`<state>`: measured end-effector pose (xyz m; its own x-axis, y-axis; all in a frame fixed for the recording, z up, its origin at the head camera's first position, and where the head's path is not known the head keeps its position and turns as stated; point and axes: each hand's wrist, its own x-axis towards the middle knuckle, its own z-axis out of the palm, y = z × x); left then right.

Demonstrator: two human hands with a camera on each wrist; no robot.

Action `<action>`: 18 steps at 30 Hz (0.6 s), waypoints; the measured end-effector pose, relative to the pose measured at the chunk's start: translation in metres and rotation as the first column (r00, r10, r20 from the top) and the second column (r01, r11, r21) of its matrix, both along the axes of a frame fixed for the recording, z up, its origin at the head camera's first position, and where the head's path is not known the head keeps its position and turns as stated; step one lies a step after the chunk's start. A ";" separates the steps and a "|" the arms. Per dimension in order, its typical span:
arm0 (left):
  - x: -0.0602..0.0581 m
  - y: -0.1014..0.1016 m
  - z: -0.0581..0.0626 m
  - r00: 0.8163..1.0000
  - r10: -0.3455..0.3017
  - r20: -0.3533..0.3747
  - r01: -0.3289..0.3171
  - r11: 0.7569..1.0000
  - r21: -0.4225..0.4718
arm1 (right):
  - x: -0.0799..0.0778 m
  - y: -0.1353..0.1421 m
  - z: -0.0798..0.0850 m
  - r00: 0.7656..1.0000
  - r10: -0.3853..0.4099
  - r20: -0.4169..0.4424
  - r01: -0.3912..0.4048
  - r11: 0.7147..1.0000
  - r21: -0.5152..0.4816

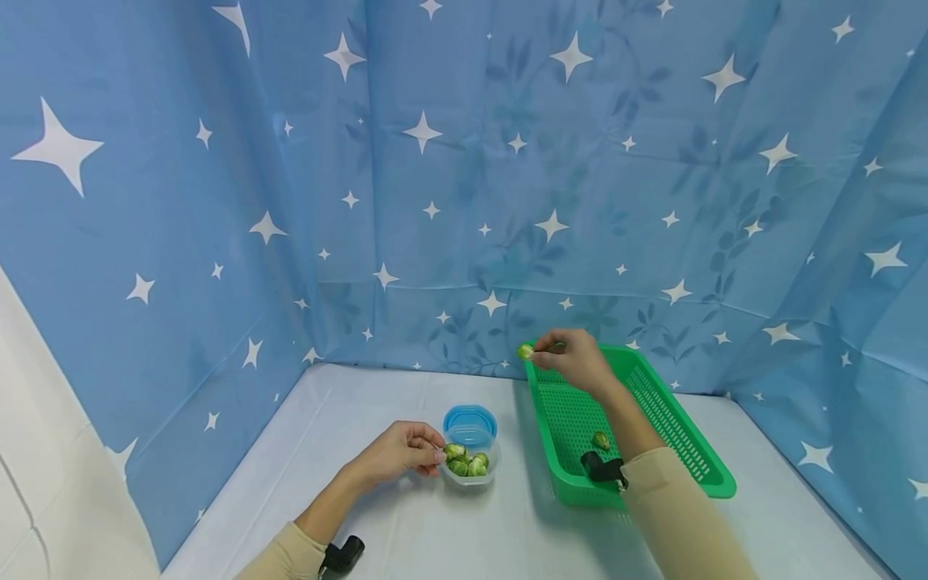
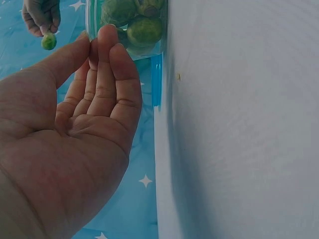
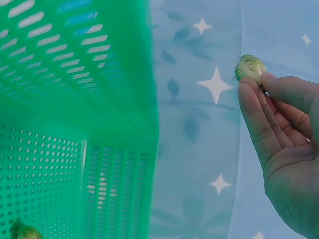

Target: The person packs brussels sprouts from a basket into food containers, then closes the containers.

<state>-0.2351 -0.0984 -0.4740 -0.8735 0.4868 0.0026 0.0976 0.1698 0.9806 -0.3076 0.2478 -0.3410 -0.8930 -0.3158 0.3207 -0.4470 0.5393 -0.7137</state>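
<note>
My right hand (image 1: 576, 360) pinches a Brussels sprout (image 3: 250, 68) between thumb and fingertips, above the far left corner of the green basket (image 1: 548, 451). One more Brussels sprout (image 1: 601, 440) lies on the basket floor under my right forearm. On the table to the left, my left hand (image 1: 406, 449) pinches the rim of a small clear plastic container (image 1: 471, 481) with thumb and fingertips. Several Brussels sprouts (image 2: 144, 31) fill the container. Its blue lid (image 1: 470, 417) lies just behind it.
A white cloth covers the table (image 1: 391, 532). Blue curtains (image 1: 464, 242) with white stars hang behind the table and on both sides. A small light crumb (image 2: 178, 76) lies on the cloth near the container.
</note>
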 end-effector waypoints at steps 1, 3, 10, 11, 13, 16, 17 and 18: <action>0.000 0.000 0.000 1.000 0.000 -0.001 0.000 1.000 0.002 | 0.002 -0.003 0.002 1.000 0.004 -0.004 -0.004 1.000 -0.006; 0.000 0.000 0.001 1.000 0.000 -0.003 0.000 1.000 0.004 | 0.006 -0.007 0.006 1.000 0.010 -0.017 -0.011 1.000 -0.014; 0.001 0.000 0.003 1.000 -0.004 -0.005 0.004 1.000 0.003 | 0.018 -0.021 0.014 0.997 0.016 -0.070 -0.019 0.999 -0.046; 0.001 0.000 0.003 1.000 -0.006 -0.007 0.006 1.000 0.003 | 0.020 -0.023 0.015 0.997 0.017 -0.077 -0.021 0.998 -0.056; 0.001 0.000 0.003 1.000 -0.011 -0.009 0.011 1.000 0.003 | 0.024 -0.027 0.015 0.996 0.024 -0.084 -0.031 0.996 -0.083; 0.002 0.000 0.004 1.000 -0.017 -0.009 0.017 1.000 0.004 | 0.030 -0.033 0.014 0.995 0.048 -0.088 -0.058 0.992 -0.116; 0.001 0.000 0.003 1.000 -0.019 -0.009 0.019 1.000 0.006 | 0.031 -0.035 0.013 0.994 0.055 -0.090 -0.066 0.990 -0.125; 0.001 0.000 0.003 1.000 -0.018 -0.007 0.018 1.000 0.008 | 0.032 -0.036 0.012 0.994 0.064 -0.090 -0.075 0.988 -0.132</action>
